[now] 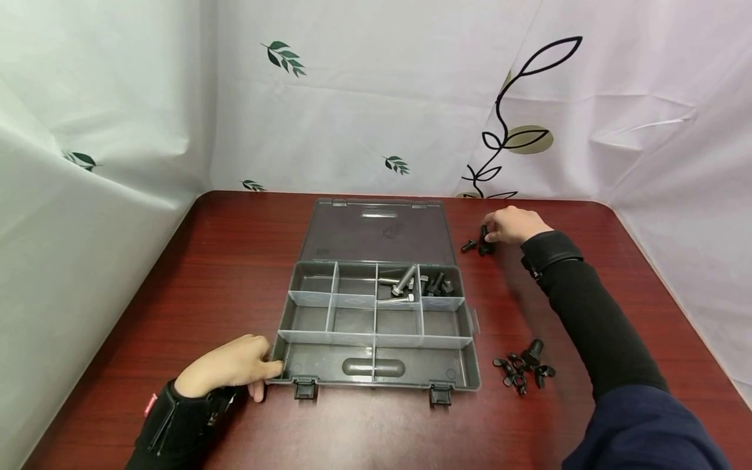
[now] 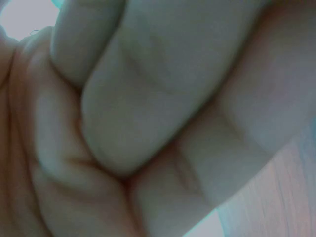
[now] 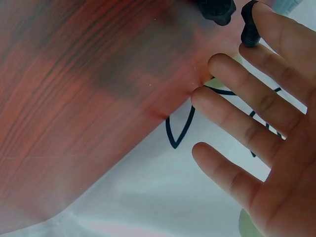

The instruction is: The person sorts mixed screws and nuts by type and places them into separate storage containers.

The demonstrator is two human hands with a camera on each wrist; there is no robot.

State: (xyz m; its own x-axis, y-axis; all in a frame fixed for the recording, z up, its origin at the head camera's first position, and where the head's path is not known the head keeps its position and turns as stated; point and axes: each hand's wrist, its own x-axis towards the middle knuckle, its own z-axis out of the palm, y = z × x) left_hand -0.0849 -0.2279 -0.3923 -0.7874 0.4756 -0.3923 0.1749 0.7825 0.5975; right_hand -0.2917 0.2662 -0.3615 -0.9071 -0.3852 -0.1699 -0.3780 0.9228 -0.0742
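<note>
A grey plastic compartment box (image 1: 343, 337) lies on the table with its lid (image 1: 376, 232) folded back. My left hand (image 1: 235, 365) grips the box's near left corner; in the left wrist view its curled fingers (image 2: 148, 89) fill the picture and hide the box. At the table's far right, my right hand (image 1: 516, 225) pinches a black bolt (image 3: 250, 24) between thumb and index finger, the other fingers extended. Another black bolt (image 1: 468, 246) lies beside that hand. In the box's back row, silver bolts (image 1: 404, 282) fill one compartment and black bolts (image 1: 436, 285) the rightmost one.
Black wing nuts (image 1: 517, 375) and a thick black bolt (image 1: 532, 352) lie on the table right of the box. Two latches (image 1: 440, 395) stick out at its front edge. White patterned curtains (image 1: 364, 98) enclose the reddish-brown table (image 1: 235, 261) at the back and sides.
</note>
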